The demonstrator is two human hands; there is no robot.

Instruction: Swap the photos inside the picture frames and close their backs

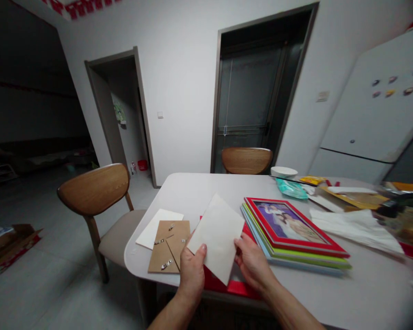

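Both my hands hold a cream white card (217, 234) tilted above the table's near edge. My left hand (192, 274) pinches its lower left edge with the thumb on top. My right hand (253, 262) grips its right edge. Under the card lies a red picture frame (239, 288), mostly hidden. To the left of it rests a brown frame backing board (170, 245) with metal clips, partly over another white sheet (154, 225). To the right sits a stack of coloured frames (296, 233), the top one red with a photo in it.
The white table (192, 188) has wooden chairs at its left (96, 192) and far side (247, 159). White paper (354, 227), a bowl (284, 172), a teal packet (291, 189) and clutter fill the right. A fridge (375, 114) stands at the right, a cardboard box (10, 243) on the floor at the left.
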